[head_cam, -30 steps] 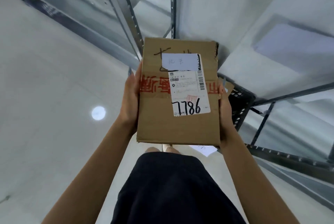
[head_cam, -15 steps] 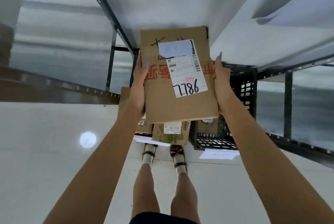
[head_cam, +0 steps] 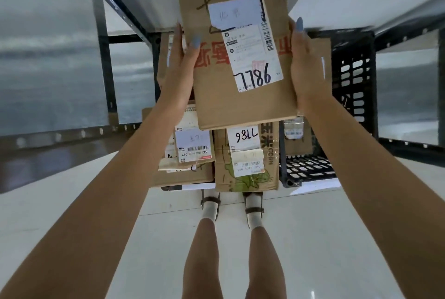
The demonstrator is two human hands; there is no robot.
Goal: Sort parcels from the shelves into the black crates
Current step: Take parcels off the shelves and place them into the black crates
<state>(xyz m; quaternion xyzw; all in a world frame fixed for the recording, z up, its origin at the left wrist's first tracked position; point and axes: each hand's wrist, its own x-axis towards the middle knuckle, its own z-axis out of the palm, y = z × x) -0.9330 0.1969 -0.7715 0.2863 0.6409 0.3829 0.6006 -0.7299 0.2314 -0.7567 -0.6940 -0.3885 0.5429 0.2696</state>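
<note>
- My left grip [head_cam: 178, 67] is clamped on the left edge of the cardboard parcel [head_cam: 216, 101]. The thumb [head_cam: 195, 44] lies across the printed face and the other fingers run up behind the edge.
- My right grip [head_cam: 309, 67] presses flat against the opposite edge, with one blue-nailed fingertip [head_cam: 299, 25] showing just above the red tape. How its other fingers lie behind the box I cannot tell.
- Held between both grips, the parcel is up at arm's length with its face toward me. Its white label [head_cam: 255, 57] reads 7786 in black marker.
- The parcel is in the air in front of the metal shelf frame [head_cam: 103, 62], above the boxes on the floor and touching none of them.
- Under it, a stack of labelled boxes [head_cam: 192, 154] sits to the left. Just beside that stack is a box printed CORN [head_cam: 245, 171], which also carries a 7786 label.
- The black crate [head_cam: 354, 77] stands to the right of those boxes, just beyond my right grip. A small labelled box [head_cam: 295, 134] shows inside it.
- My feet [head_cam: 210, 204] stand on the pale floor [head_cam: 325, 238] near the boxes.
</note>
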